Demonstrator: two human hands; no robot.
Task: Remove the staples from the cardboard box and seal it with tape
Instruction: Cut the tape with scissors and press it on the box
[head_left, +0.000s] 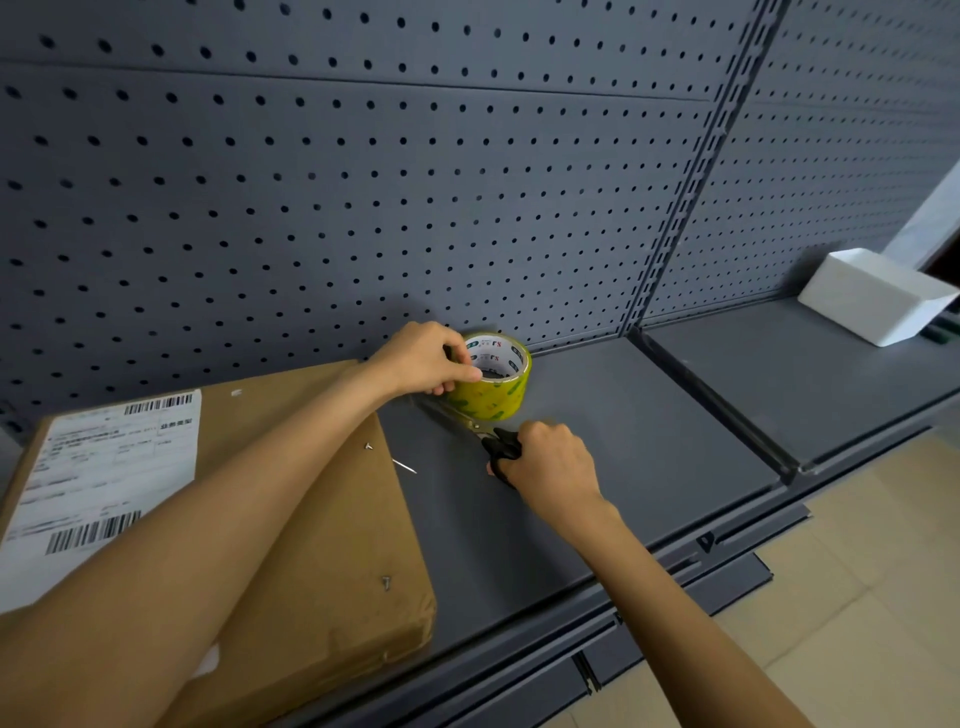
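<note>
A flat brown cardboard box with a white shipping label lies on the grey shelf at the left, partly under my left forearm. Staples show on its top, one near the front right corner and one near the right edge. A loose straightened staple lies on the shelf beside the box. My left hand grips a yellow tape roll standing by the pegboard. My right hand holds black-handled scissors, whose blades lie on the shelf under the roll.
The grey shelf stretches to the right, with a divider rail. A white open bin stands on the neighbouring shelf at far right. A perforated grey pegboard forms the back wall. Beige floor lies below the front edge.
</note>
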